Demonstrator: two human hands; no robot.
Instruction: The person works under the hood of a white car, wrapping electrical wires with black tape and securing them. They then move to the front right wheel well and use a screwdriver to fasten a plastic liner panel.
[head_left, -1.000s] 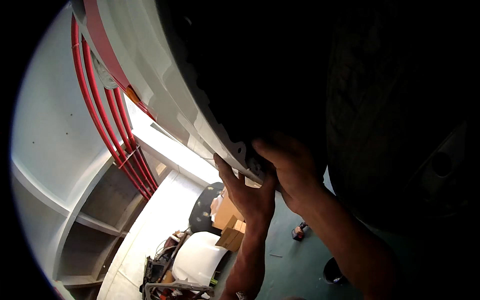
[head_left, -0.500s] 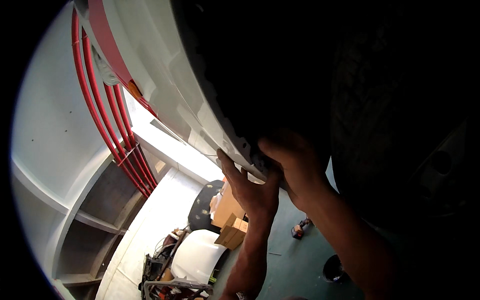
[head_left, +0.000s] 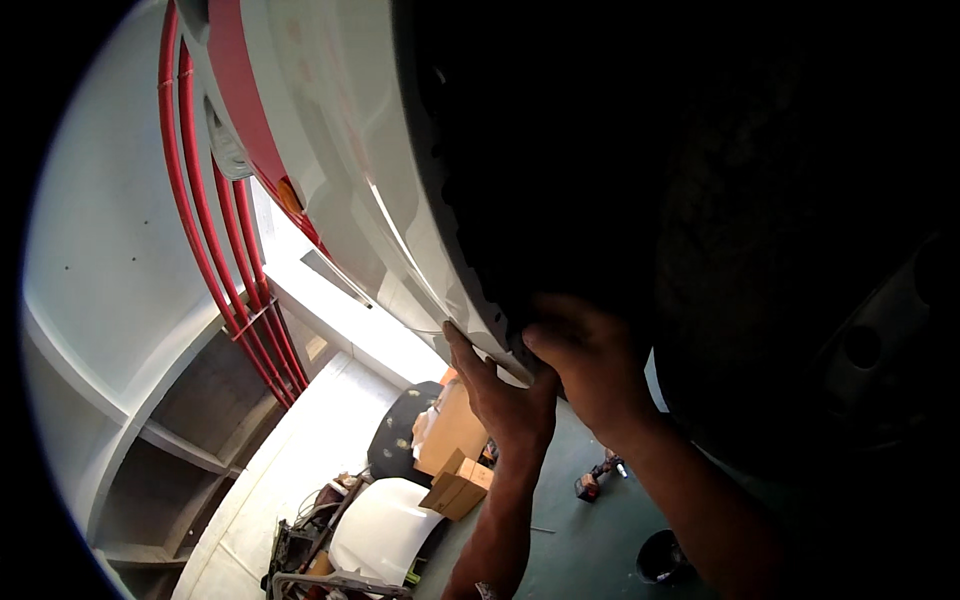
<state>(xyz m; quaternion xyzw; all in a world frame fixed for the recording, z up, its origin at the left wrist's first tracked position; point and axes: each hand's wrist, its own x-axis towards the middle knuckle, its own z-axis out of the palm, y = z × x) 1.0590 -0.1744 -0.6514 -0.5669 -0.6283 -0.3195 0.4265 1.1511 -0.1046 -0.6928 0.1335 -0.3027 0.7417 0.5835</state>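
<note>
A glossy white vehicle body panel (head_left: 375, 215) with a red stripe curves down from the top to my hands, its inner edge bordering a black wheel arch. My left hand (head_left: 505, 405) grips the panel's lower end, fingers along the white outer face and thumb by the arch edge. Inside the arch, right beside it, my right hand (head_left: 600, 365) has its fingers curled at the dark rim, thumb close to that edge. Shadow hides the fingertips and whatever they pinch. A dark tyre (head_left: 720, 260) fills the right side, barely lit.
On the green floor lie a cordless drill (head_left: 590, 484) and a black bucket (head_left: 660, 557). Below left are an open cardboard box (head_left: 458, 485), a white panel (head_left: 385, 530) and piled metal parts (head_left: 295, 540). Red pipes (head_left: 195, 200) run along the wall.
My view has tilted, so panel and pipes sit a little further right and the floor things lower. Both hands stay at the panel's lower end; the right fingers have shifted slightly.
</note>
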